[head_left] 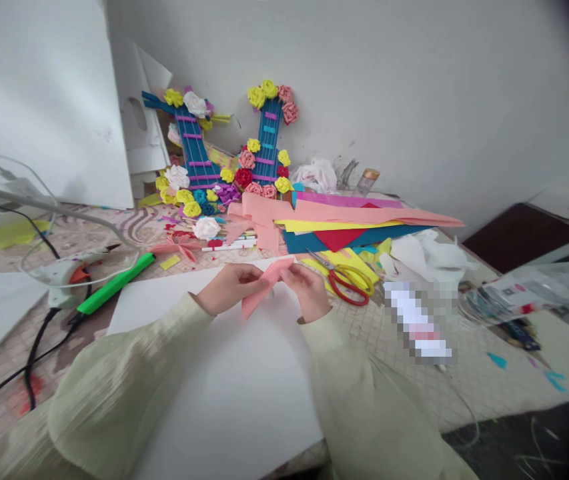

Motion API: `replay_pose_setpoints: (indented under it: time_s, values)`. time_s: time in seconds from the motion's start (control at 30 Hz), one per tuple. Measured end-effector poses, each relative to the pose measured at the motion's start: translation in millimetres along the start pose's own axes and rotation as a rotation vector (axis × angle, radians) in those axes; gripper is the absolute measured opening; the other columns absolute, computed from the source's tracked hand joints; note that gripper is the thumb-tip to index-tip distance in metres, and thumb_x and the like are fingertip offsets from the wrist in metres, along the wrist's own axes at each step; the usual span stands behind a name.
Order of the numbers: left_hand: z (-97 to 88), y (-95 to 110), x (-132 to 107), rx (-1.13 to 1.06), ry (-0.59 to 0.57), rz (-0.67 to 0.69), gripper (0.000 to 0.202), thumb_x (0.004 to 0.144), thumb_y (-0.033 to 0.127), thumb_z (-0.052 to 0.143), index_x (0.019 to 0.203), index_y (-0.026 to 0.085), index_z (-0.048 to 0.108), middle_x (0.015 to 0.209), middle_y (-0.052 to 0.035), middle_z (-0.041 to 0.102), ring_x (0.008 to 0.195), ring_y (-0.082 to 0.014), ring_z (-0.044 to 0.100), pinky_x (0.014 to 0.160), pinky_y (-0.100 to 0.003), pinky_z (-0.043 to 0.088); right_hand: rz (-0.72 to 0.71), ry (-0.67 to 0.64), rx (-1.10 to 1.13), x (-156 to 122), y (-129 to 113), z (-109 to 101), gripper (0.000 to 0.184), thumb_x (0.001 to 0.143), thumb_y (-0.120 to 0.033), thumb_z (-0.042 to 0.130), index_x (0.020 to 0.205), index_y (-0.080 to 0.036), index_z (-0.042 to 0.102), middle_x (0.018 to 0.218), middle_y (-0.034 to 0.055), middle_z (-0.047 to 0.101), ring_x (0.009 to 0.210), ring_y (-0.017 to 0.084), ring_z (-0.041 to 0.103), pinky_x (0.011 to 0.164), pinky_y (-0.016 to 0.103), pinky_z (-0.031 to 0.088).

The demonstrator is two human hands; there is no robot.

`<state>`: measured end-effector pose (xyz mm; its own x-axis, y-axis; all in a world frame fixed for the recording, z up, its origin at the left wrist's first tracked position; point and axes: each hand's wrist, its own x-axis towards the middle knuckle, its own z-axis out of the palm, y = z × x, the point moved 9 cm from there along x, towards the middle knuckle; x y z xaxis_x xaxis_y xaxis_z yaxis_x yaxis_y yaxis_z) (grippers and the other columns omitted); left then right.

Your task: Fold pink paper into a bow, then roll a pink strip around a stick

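Both my hands pinch a folded strip of pink paper (264, 288) over a white board (224, 373) lying on the table. My left hand (228, 287) grips the strip's left side with fingers closed. My right hand (309, 290) holds its upper right end, fingers curled round it. Pale green sleeves cover both my arms.
Red-and-yellow scissors (347, 277) lie just right of my hands. A stack of coloured paper sheets (344, 223) sits behind them, with two blue flower-covered paper models (264, 153) against the wall. A glue gun (67, 273) with black cable and a green marker (114, 283) lie at the left.
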<state>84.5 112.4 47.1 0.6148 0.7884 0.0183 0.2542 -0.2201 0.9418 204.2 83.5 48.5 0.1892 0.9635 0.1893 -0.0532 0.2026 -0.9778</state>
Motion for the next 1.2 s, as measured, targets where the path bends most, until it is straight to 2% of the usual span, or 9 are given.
replay_pose_setpoints:
  time_s: [0.2,0.53,0.7,0.87,0.93,1.1,1.2]
  values:
    - [7.7,3.9,-3.1,-0.022,-0.044,-0.013,0.025,0.069,0.036,0.056,0.074,0.012,0.06,0.07,-0.0023,0.06,0.062,-0.0113,0.053,0.054,-0.02,0.04,-0.04,0.084,-0.089,-1.2,0.3,-8.6,0.018,0.068,-0.033,0.059,0.065,-0.016,0.063,0.058,0.0003,0.059,0.056,0.012,0.054,0.057,0.024,0.044]
    - [12.1,7.6,-5.3,-0.037,-0.076,-0.022,0.026,0.069,0.036,0.055,0.076,0.012,0.061,0.073,-0.0038,0.062,0.065,-0.0132,0.055,0.056,-0.022,0.042,-0.019,0.124,-0.062,-1.8,1.8,-10.2,0.018,0.066,-0.033,0.061,0.062,-0.016,0.061,0.057,0.0001,0.058,0.054,0.011,0.053,0.056,0.025,0.044]
    - [12.4,10.0,-7.2,0.006,-0.063,-0.017,0.028,0.07,0.04,0.054,0.074,0.013,0.061,0.07,-0.004,0.062,0.062,-0.0135,0.055,0.054,-0.022,0.042,0.061,0.029,-0.064,-2.9,8.2,-0.5,0.02,0.061,-0.034,0.064,0.07,-0.016,0.063,0.069,0.0025,0.063,0.067,0.015,0.056,0.064,0.028,0.045]
    - [15.9,12.1,-9.0,-0.019,-0.104,-0.025,0.029,0.071,0.04,0.053,0.075,0.013,0.061,0.072,-0.0049,0.064,0.065,-0.0142,0.057,0.056,-0.023,0.044,0.062,0.077,-0.079,-3.0,10.8,-5.5,0.02,0.06,-0.034,0.065,0.066,-0.015,0.062,0.067,0.0026,0.063,0.065,0.014,0.056,0.064,0.028,0.044]
    - [13.2,12.8,-8.5,-0.014,-0.099,-0.023,0.027,0.07,0.039,0.054,0.074,0.013,0.061,0.07,-0.0037,0.063,0.063,-0.0131,0.056,0.055,-0.021,0.043,0.043,0.013,-0.052,-2.3,8.7,0.0,0.02,0.063,-0.035,0.063,0.071,-0.016,0.062,0.072,0.0031,0.063,0.071,0.015,0.057,0.069,0.029,0.044]
    - [-3.6,20.2,-6.8,0.025,-0.052,0.014,0.024,0.069,0.036,0.055,0.072,0.013,0.061,0.068,-0.001,0.061,0.062,-0.0108,0.053,0.054,-0.019,0.04,0.017,-0.262,-0.016,-7.2,2.4,24.9,0.031,0.076,-0.042,0.046,0.082,-0.017,0.063,0.083,0.0047,0.063,0.086,0.018,0.055,0.079,0.032,0.04]
    - [-11.7,26.8,-7.3,0.056,-0.039,0.041,0.022,0.07,0.035,0.055,0.067,0.014,0.059,0.064,0.0006,0.058,0.059,-0.0096,0.051,0.052,-0.018,0.038,0.088,-0.433,0.003,-15.7,6.5,40.3,0.028,0.074,-0.04,0.051,0.083,-0.017,0.063,0.08,0.0044,0.062,0.084,0.018,0.055,0.079,0.032,0.04]
